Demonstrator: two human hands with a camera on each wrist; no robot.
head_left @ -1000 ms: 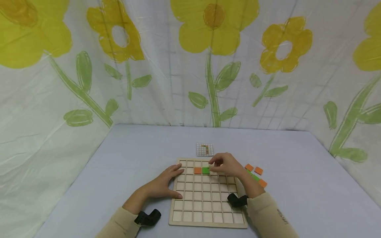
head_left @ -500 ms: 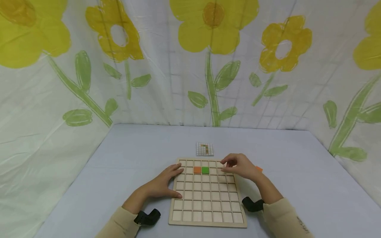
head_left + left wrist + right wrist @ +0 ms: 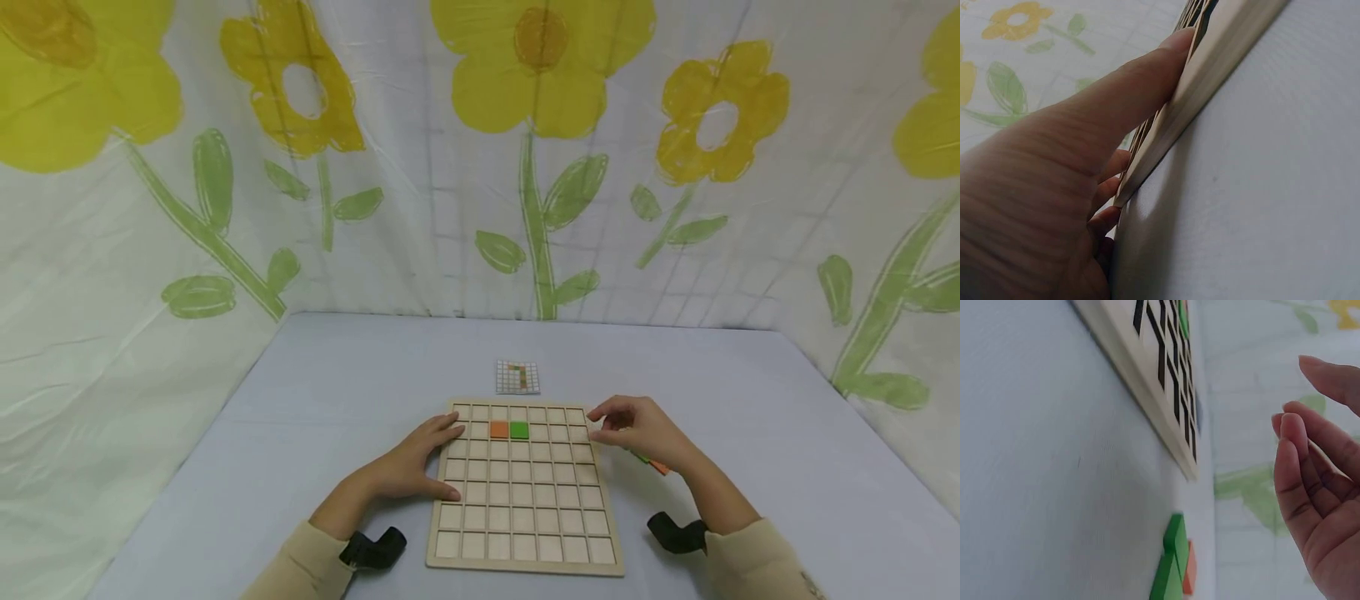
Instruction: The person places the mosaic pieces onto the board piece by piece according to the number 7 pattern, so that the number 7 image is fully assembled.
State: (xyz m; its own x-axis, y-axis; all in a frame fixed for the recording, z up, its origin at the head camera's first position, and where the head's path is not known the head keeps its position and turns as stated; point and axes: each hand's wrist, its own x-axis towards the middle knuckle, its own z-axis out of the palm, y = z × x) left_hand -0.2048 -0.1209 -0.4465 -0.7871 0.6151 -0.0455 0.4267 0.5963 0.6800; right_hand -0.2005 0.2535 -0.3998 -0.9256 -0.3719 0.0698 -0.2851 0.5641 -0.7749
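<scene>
A wooden grid board (image 3: 525,493) lies flat before me. An orange tile (image 3: 499,430) and a green tile (image 3: 519,431) sit side by side in its second row from the far edge. My left hand (image 3: 408,467) rests on the board's left side, thumb and fingertips over the rim, fingers spread. Just off the far right corner hovers my right hand (image 3: 641,429), fingers loosely bent, thumb apart, nothing between them. Beneath it, partly hidden, loose tiles lie on the table; the right wrist view has green tiles (image 3: 1176,537) and an orange tile (image 3: 1190,569).
Beyond the board lies a small card (image 3: 517,377) printed with a grid and coloured squares. A white tabletop (image 3: 360,367) surrounds everything. Behind it hangs a curtain (image 3: 420,208) painted with flowers.
My right hand has moved right, from beside the green tile on the board to above the loose tiles off the right edge. The left hand has stayed still.
</scene>
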